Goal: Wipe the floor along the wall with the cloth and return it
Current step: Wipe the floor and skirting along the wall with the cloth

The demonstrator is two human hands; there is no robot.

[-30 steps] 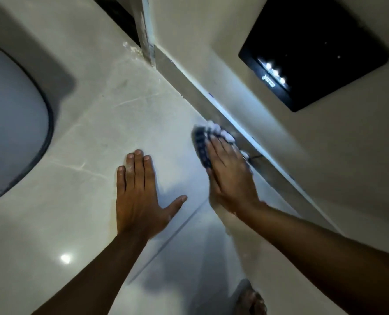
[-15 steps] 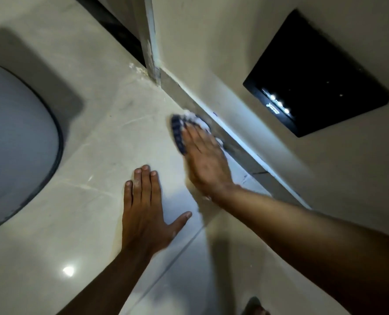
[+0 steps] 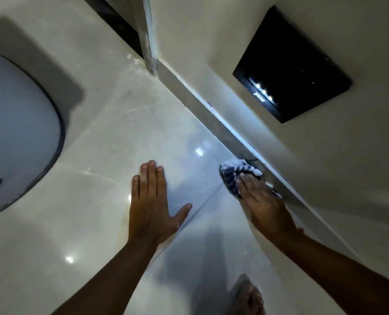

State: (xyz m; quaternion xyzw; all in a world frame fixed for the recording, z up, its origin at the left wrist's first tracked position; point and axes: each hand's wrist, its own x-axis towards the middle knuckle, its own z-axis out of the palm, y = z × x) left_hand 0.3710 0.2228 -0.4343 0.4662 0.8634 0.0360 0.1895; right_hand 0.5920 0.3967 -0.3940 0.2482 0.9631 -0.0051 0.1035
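Both hands lie flat: my left hand spread on the glossy floor mid-frame, my right hand pressing straight fingers onto the striped cloth, bunched against the skirting right of centre. It looks light and limp; I'd pinch its bunched middle.

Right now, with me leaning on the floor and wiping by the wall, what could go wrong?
The left hand lies flat on the glossy floor; if the tile is damp, it may slip. The right hand presses only part of the bunched cloth, which might slide out. Its fingers run close to the skirting and could scrape it.
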